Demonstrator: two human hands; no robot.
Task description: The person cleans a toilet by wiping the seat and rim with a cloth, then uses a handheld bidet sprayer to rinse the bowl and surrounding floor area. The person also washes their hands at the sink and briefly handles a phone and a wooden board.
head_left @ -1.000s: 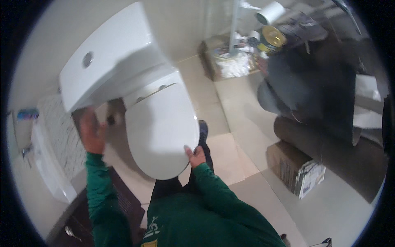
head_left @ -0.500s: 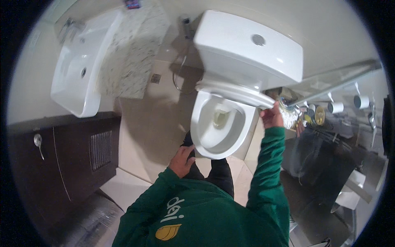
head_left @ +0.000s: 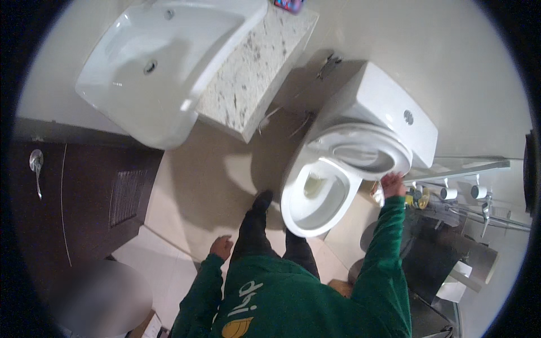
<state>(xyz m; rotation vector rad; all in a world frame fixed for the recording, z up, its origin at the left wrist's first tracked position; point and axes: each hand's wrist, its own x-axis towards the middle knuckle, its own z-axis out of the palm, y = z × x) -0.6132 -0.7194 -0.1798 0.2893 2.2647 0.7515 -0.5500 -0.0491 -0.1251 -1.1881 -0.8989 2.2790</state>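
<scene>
A white toilet bowl (head_left: 301, 224) stands in front of me, with a little yellowish water at its bottom. Its seat and lid (head_left: 338, 138) are raised at a tilt between the bowl and the tank (head_left: 389, 101), the oval ring of the seat facing me. My right hand (head_left: 393, 185) has its fingers on the right edge of the seat and lid. Beside my left leg hangs my left hand (head_left: 221, 247), away from the bowl, its fingers loosely apart and nothing in them.
At the left a white washbasin (head_left: 135, 107) adjoins a speckled stone counter (head_left: 248, 73). A dark door (head_left: 90, 197) with a lever handle is at lower left. To the right are a glass panel's rail (head_left: 462, 169), bottles and shower fittings. A person's blurred head (head_left: 101, 298) shows at lower left.
The seat and lid, upright against the tank before, now lean forward with my right hand at their edge. My left hand has moved back from the bowl. The view has turned and shifted left.
</scene>
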